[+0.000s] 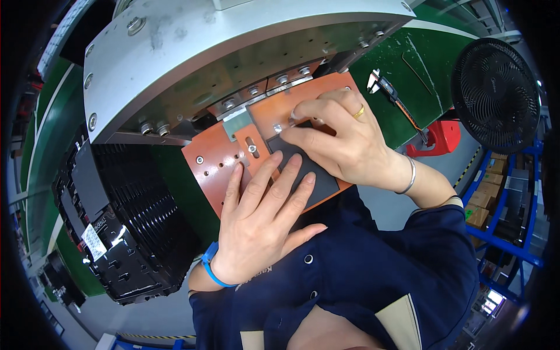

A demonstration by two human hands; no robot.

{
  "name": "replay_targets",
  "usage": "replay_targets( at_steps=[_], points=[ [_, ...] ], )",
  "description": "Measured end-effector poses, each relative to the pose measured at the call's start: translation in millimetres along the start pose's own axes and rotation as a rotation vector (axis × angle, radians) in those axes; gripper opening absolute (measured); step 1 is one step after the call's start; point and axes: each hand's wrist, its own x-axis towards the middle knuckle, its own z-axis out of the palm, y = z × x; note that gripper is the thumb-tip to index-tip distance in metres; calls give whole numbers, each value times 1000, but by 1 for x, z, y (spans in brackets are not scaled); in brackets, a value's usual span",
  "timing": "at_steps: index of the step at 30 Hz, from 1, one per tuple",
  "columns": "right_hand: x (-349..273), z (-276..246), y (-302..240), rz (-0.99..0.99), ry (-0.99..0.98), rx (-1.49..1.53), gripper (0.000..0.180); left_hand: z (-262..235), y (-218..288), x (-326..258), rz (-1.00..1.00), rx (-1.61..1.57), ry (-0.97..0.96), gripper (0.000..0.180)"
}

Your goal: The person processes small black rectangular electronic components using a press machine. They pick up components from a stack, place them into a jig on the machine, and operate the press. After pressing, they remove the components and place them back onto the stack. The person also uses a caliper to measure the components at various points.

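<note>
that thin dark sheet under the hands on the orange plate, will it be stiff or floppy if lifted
The dark sheet looks thin and flat, so it is probably light and may flex. It lies flush on the orange plate, pressed by the left hand and right hand, so it could slide.

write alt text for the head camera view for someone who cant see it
Both hands press a flat dark grey piece onto an orange-brown fixture plate under a grey metal press head: left hand flat, right hand fingertips at its top edge. Black trays stack left; a fan stands right.
</note>
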Motion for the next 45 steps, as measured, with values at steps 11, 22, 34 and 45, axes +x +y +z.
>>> replay_targets(
  at_steps=[11, 22, 34, 45],
  points=[
    [2, 5, 6, 28, 103, 130, 22, 9, -5, -4, 38, 23, 73, 63],
    [5, 5, -2, 38, 43, 16, 25, 12, -10, -7, 68, 93, 25, 63],
    [6, -3, -1, 50, -126, 99, 34, 3, 0, 0, -11, 2, -8, 66],
    [-45, -28, -27, 118, -187, 260, 47, 1, -9, -10, -21, -12, 68, 83]
  ],
)
